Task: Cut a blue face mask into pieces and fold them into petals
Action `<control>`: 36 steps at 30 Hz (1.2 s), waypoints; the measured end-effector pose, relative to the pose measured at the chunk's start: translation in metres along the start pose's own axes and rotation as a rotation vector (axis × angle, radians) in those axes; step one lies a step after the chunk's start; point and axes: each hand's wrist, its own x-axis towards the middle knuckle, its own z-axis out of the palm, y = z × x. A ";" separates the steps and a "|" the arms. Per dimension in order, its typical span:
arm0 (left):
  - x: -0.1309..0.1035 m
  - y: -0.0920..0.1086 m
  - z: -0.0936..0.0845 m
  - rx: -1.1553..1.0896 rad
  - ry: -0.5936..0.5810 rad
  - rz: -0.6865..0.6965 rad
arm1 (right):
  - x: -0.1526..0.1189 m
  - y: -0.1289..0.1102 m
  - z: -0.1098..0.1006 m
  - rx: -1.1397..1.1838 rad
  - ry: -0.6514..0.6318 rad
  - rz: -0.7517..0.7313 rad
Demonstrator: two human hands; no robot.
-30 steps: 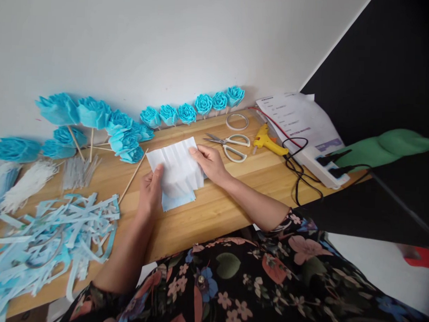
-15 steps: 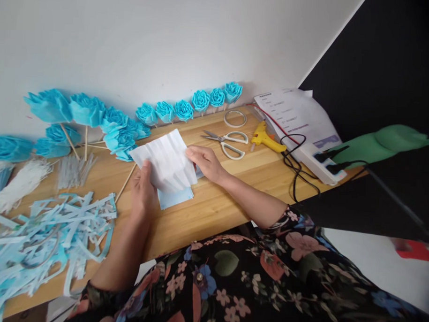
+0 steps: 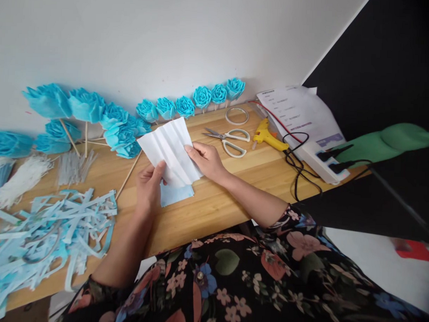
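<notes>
Between my hands I hold up a creased white sheet (image 3: pixel 172 150) of thin, cloth-like material, tilted above the table. My left hand (image 3: pixel 150 184) pinches its lower left side, thumb in front and fingers behind. At the right edge, my right hand (image 3: pixel 205 160) grips it the same way, its fingers mostly hidden behind the sheet. Below it a pale blue piece (image 3: pixel 177 195) lies on the wooden table, partly covered from view. Scissors (image 3: pixel 229 139) with white handles rest just beyond my right hand.
Blue rosette flowers (image 3: pixel 184 107) on sticks line the wall. Cut blue-white strips (image 3: pixel 68 221) heap at the left, near white cords (image 3: pixel 24 178) and thin clear strips (image 3: pixel 73 168). To the right are a tape ring (image 3: pixel 236 115), a yellow glue gun (image 3: pixel 268 136), papers (image 3: pixel 297 112) and a power strip (image 3: pixel 322 162).
The sheet has been raised slightly and now looks flatter, with its folds opened out. My left hand has shifted up and right along its edge.
</notes>
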 end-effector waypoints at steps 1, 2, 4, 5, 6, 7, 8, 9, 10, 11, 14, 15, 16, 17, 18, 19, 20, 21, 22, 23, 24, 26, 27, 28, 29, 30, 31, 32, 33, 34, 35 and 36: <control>0.000 0.001 0.000 -0.018 0.016 0.013 | 0.000 0.000 0.000 -0.002 0.021 -0.008; 0.001 0.001 0.000 -0.038 0.033 0.029 | 0.000 -0.001 -0.001 -0.005 0.041 -0.014; 0.001 0.003 0.000 -0.052 0.062 0.059 | 0.000 -0.002 -0.001 -0.012 0.065 -0.017; 0.002 0.004 0.000 -0.034 0.070 0.069 | -0.001 -0.002 -0.001 -0.016 0.067 -0.018; 0.002 0.005 0.000 -0.001 0.078 0.073 | -0.001 -0.003 -0.001 -0.020 0.065 -0.020; 0.002 0.006 0.000 0.039 0.085 0.075 | -0.001 -0.003 -0.001 -0.023 0.063 -0.025; 0.002 0.006 -0.001 0.075 0.093 0.078 | -0.001 -0.003 -0.001 -0.027 0.063 -0.030; 0.002 0.006 -0.001 0.098 0.099 0.086 | -0.002 -0.003 0.000 -0.030 0.065 -0.036; 0.003 0.005 -0.002 0.109 0.102 0.100 | -0.002 -0.003 0.000 -0.033 0.067 -0.040; 0.003 0.005 -0.003 0.112 0.102 0.115 | -0.002 -0.003 0.000 -0.037 0.068 -0.043; 0.004 0.002 -0.004 0.099 0.099 0.154 | -0.003 -0.002 0.001 -0.052 0.065 -0.037; 0.004 0.002 -0.004 0.096 0.099 0.157 | -0.003 -0.002 0.001 -0.057 0.063 -0.034; 0.004 0.001 -0.004 0.092 0.099 0.158 | -0.003 -0.001 0.001 -0.061 0.062 -0.030; 0.004 0.001 -0.004 0.086 0.099 0.159 | -0.003 -0.001 0.002 -0.062 0.061 -0.028; 0.004 0.001 -0.004 0.083 0.100 0.157 | -0.003 -0.001 0.002 -0.061 0.061 -0.025; 0.004 0.002 -0.004 0.086 0.101 0.154 | -0.003 -0.001 0.002 -0.060 0.060 -0.023; 0.004 0.002 -0.003 0.089 0.102 0.152 | -0.003 -0.001 0.002 -0.057 0.059 -0.021; 0.003 0.003 -0.003 0.093 0.104 0.151 | -0.003 -0.001 0.001 -0.054 0.057 -0.022; 0.003 0.004 -0.003 0.096 0.105 0.150 | -0.003 -0.001 0.001 -0.050 0.056 -0.024; 0.003 0.004 -0.003 0.098 0.106 0.148 | -0.003 -0.001 0.001 -0.046 0.055 -0.029; 0.002 0.005 -0.002 0.095 0.106 0.143 | -0.003 -0.001 0.001 -0.040 0.055 -0.034; 0.002 0.006 -0.001 0.081 0.103 0.124 | -0.003 -0.002 0.001 -0.033 0.055 -0.039; 0.001 0.006 -0.001 0.067 0.102 0.110 | -0.003 -0.002 0.001 -0.032 0.054 -0.037; 0.001 0.006 0.000 0.045 0.100 0.096 | -0.003 -0.003 0.000 -0.032 0.051 -0.032; 0.002 0.006 0.001 0.017 0.099 0.082 | -0.003 -0.003 0.000 -0.032 0.046 -0.028; 0.002 0.005 0.001 -0.014 0.097 0.071 | -0.003 -0.003 0.000 -0.031 0.042 -0.025; 0.003 0.005 0.001 -0.042 0.095 0.061 | -0.003 -0.003 0.000 -0.030 0.039 -0.023; 0.003 0.004 0.002 -0.063 0.094 0.053 | -0.003 -0.003 0.000 -0.029 0.036 -0.020; 0.004 0.004 0.002 -0.074 0.095 0.048 | -0.003 -0.003 0.001 -0.028 0.032 -0.017; 0.004 0.003 0.001 -0.079 0.098 0.048 | -0.004 -0.003 0.001 -0.027 0.030 -0.015; 0.004 0.003 0.001 -0.080 0.102 0.051 | -0.004 -0.003 0.001 -0.026 0.028 -0.012; 0.004 0.004 0.001 -0.078 0.107 0.059 | -0.004 -0.002 0.001 -0.024 0.026 -0.010</control>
